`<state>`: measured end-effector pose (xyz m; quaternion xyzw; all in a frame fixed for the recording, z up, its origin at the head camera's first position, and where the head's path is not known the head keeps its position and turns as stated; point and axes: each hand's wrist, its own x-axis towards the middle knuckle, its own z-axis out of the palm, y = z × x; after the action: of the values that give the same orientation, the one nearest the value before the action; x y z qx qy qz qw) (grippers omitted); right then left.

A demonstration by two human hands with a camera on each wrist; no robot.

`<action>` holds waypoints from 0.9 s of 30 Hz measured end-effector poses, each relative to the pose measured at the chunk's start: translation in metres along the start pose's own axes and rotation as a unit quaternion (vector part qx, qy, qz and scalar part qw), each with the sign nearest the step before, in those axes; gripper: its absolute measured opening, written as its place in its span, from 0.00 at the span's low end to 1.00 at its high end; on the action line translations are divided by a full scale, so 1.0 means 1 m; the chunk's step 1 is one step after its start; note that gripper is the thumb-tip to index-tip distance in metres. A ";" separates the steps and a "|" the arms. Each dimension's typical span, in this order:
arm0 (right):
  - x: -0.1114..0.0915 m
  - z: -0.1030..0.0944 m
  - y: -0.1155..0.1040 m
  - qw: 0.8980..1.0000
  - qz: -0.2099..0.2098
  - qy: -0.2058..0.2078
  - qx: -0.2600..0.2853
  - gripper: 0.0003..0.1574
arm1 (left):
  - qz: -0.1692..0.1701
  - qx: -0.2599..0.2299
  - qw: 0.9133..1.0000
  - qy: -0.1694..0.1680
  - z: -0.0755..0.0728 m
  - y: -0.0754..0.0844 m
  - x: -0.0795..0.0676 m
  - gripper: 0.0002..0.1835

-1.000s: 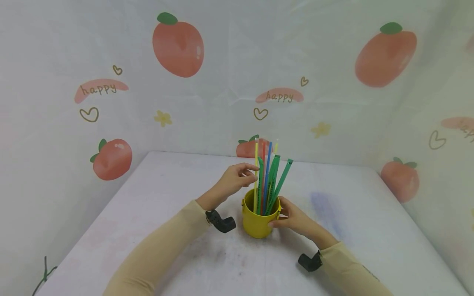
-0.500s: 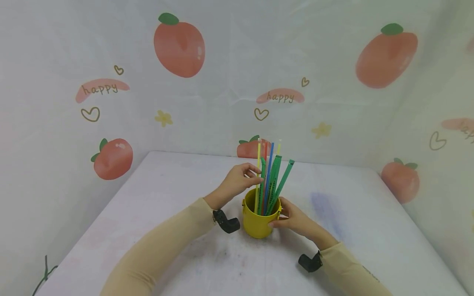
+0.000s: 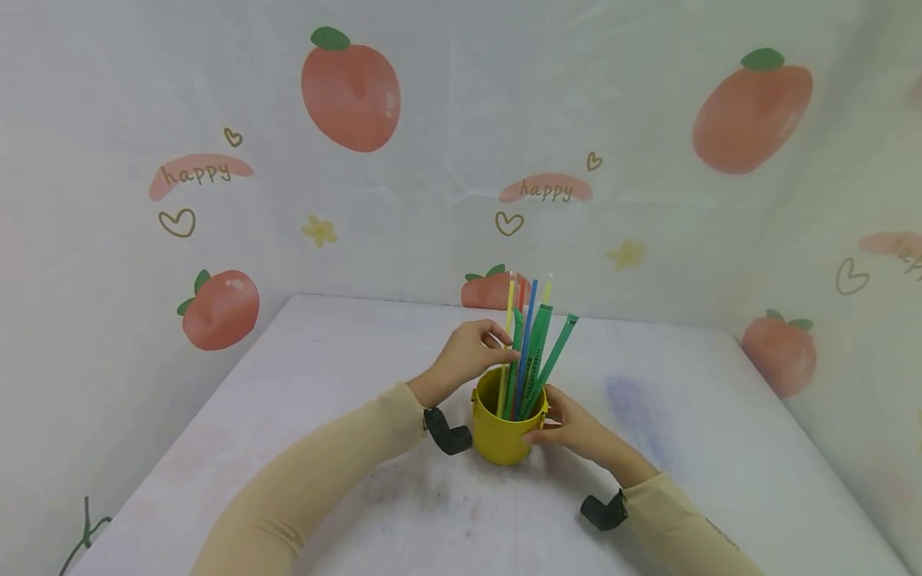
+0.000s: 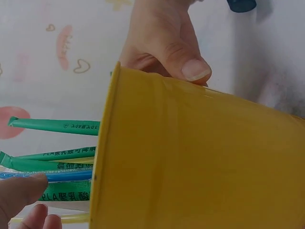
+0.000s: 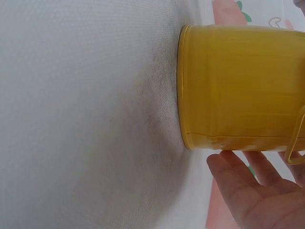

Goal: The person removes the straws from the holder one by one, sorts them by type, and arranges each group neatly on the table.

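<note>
A yellow pail [image 3: 502,440] stands upright on the table, filled with drinking straws: several in green printed wrappers [image 3: 536,344], a blue straw [image 3: 531,308], a red straw [image 3: 521,288] and yellow ones [image 3: 511,292]. My left hand [image 3: 471,352] reaches among the straws above the rim from the left. In the left wrist view its thumb [image 4: 28,188] lies against the blue straw, other fingertips just below; I cannot tell whether they pinch it. My right hand [image 3: 576,420] holds the pail's right side, thumb in front and fingers behind, beside the small wire handle [image 5: 294,143].
Smudges mark the white table [image 3: 403,512]. A pale cloth [image 3: 446,96] printed with red fruit hangs behind and at both sides. Each wrist carries a black camera mount, one on the left [image 3: 448,436], one on the right [image 3: 603,512]. A green cord [image 3: 87,532] hangs at lower left.
My left hand has moved right and in among the straws, its thumb now overlapping the green ones. The straw tops have leaned slightly right. The right hand and pail have stayed put.
</note>
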<state>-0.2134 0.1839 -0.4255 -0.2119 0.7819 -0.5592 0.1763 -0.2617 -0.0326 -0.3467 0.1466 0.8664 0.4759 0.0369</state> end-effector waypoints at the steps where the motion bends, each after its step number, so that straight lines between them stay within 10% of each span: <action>1: 0.000 0.000 -0.001 1.000 0.003 0.001 0.001 0.53 | 0.001 0.003 1.000 0.000 0.000 0.000 0.001 0.13; 27: 0.000 0.001 -0.001 1.000 0.011 0.004 0.002 0.58 | 0.002 -0.034 0.999 -0.005 0.004 -0.001 0.004 0.08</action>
<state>-0.2131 0.1832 -0.4252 -0.2008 0.7840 -0.5593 0.1795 -0.2646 -0.0288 -0.3493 0.1493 0.8493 0.5042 0.0456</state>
